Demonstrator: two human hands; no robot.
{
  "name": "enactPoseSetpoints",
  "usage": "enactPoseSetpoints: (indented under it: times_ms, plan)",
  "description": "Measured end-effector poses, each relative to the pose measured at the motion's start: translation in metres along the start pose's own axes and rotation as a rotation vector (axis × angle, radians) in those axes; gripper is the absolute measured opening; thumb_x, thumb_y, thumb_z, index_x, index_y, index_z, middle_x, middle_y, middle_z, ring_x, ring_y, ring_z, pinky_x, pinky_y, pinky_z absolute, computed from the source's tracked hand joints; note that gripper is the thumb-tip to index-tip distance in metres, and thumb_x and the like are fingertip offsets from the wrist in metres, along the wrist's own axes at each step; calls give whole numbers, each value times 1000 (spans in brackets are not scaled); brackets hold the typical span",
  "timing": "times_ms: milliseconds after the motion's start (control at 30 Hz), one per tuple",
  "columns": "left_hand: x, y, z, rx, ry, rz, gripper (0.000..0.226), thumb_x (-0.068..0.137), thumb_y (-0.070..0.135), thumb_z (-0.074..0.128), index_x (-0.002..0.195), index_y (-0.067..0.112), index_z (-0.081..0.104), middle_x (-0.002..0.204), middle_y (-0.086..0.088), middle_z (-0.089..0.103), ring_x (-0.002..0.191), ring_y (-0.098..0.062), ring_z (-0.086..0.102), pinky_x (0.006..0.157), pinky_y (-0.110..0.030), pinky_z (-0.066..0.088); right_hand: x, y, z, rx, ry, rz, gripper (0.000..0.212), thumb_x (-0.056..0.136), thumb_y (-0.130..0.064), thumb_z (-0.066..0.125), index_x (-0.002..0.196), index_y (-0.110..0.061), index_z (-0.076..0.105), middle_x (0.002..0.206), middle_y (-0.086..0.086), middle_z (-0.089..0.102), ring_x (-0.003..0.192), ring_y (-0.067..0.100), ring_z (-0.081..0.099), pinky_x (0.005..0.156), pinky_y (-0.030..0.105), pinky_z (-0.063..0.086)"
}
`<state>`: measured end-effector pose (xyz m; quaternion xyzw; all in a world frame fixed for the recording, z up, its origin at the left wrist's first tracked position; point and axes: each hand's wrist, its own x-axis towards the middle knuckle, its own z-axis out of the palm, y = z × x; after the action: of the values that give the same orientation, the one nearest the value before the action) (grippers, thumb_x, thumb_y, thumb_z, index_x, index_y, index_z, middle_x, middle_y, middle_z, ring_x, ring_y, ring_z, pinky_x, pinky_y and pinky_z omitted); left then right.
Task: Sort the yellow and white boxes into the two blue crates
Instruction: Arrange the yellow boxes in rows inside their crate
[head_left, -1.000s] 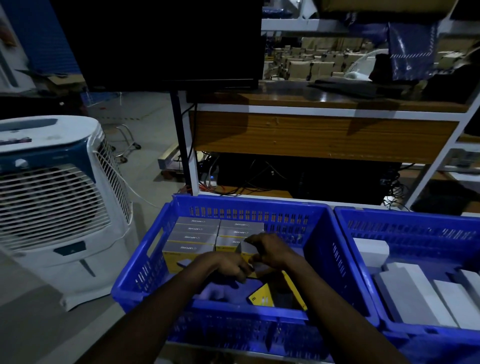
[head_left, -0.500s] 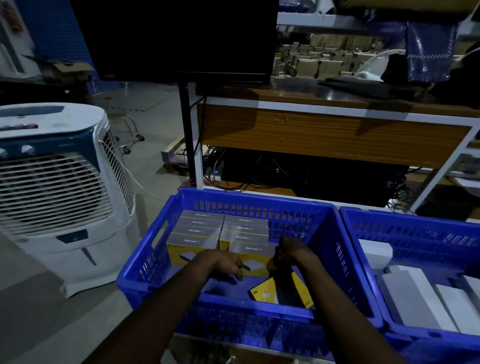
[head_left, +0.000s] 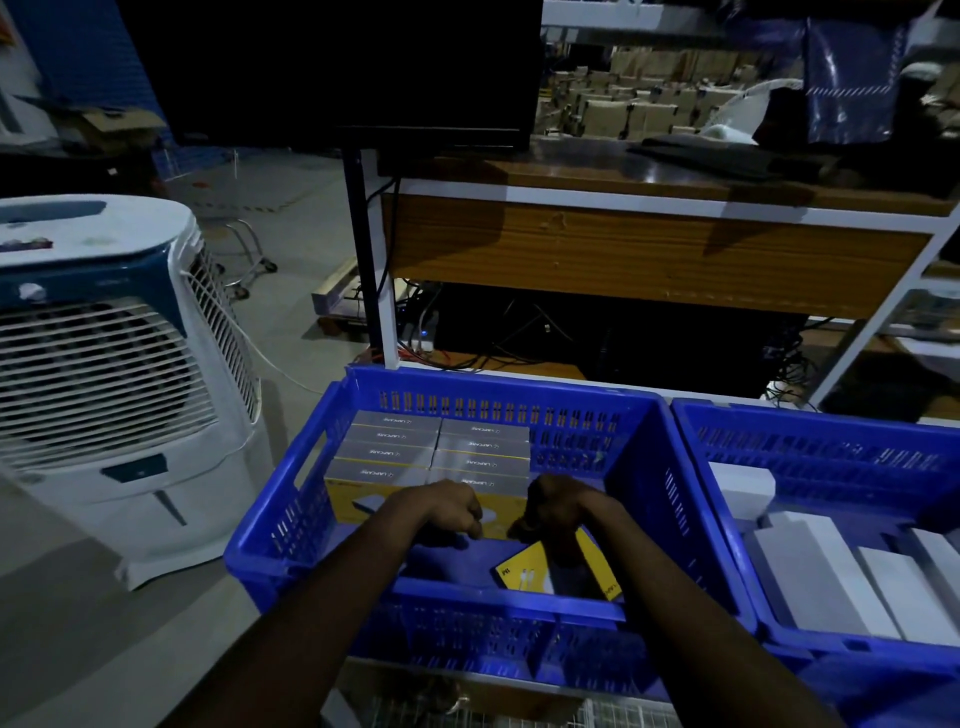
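The left blue crate (head_left: 280, 540) holds two rows of upright yellow boxes (head_left: 395, 457) with grey tops. Both of my hands are inside it, just in front of those rows. My left hand (head_left: 447, 512) hangs with loosely curled fingers against the yellow face of the front box, and I see nothing in it. My right hand (head_left: 556, 512) curls round the upper end of a loose yellow box (head_left: 597, 569), which leans on the crate floor. Another yellow box (head_left: 522, 571) lies flat beside it. The right blue crate (head_left: 727, 467) holds several white boxes (head_left: 815, 571).
A white and blue air cooler (head_left: 114, 374) stands on the floor left of the crates. Behind them is a wooden bench (head_left: 649, 260) with cables underneath and a dark monitor (head_left: 363, 73) above. A wire rack (head_left: 613, 714) shows below the crates.
A yellow box that both hands held has joined the right row. My left hand has drawn back to the front box, and my right hand has dropped onto the loose yellow box.
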<state>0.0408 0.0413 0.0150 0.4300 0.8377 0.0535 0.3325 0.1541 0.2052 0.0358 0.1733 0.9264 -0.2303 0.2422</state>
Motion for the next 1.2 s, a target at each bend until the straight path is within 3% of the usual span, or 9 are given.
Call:
enactPoseSetpoints:
  times_ms: [67,167,267,333,533,733,900,1033,1200]
  plan:
    - [0,0,1,-3,17,0,48,88,25,67,132,6,59,141,-11,54,126,-29,53,101,-37,45,-1,1,-1,-7,-22,-15,29,87,-35,69,98,-8,70,90,5,65,77,17,58,63,25,43]
    - [-1,1,1,10,29,-1,47,88,24,68,130,5,60,141,-10,55,126,-28,53,102,-38,46,-1,1,0,0,-34,-9,23,86,-38,70,88,-14,67,89,2,65,72,13,57,59,21,42]
    - [-1,1,1,12,27,-2,49,86,24,69,131,7,60,140,-10,55,125,-28,54,102,-39,46,1,2,4,-2,-6,27,32,87,-38,68,106,-13,67,106,6,66,84,17,59,69,30,48]
    - [-2,1,2,11,21,-9,51,85,25,69,132,8,59,141,-11,55,125,-28,54,102,-40,47,1,1,5,-31,32,75,29,88,-37,64,105,-14,66,107,7,67,89,20,64,76,37,55]
    - [-4,6,0,8,36,34,45,87,22,67,130,9,61,138,-8,57,122,-25,57,101,-38,47,-22,-3,-12,-68,321,107,37,94,-35,55,129,-23,51,129,8,57,114,29,57,92,41,49]
    - [1,35,-4,43,49,151,39,91,21,58,128,8,62,134,-9,60,117,-23,59,99,-34,47,-79,32,-11,-34,718,-3,39,92,-35,54,129,-23,54,129,3,59,115,29,54,84,40,51]
    - [17,82,-6,56,26,225,33,95,18,58,126,9,63,130,-11,62,110,-27,62,94,-35,50,-119,86,-20,-81,754,199,48,93,-38,55,137,-18,48,135,10,52,122,35,44,89,43,43]
    - [31,124,3,40,34,253,23,93,15,60,114,6,65,108,-17,70,87,-30,67,79,-36,56,-135,121,-9,-53,753,244,53,86,-50,60,136,-33,50,141,1,46,123,33,45,91,45,47]
    - [50,151,25,172,-15,219,67,76,32,77,134,17,46,124,-9,59,89,-26,68,65,-35,55,-134,133,3,122,756,146,51,82,-50,59,132,-38,55,151,-6,35,124,28,48,92,47,50]
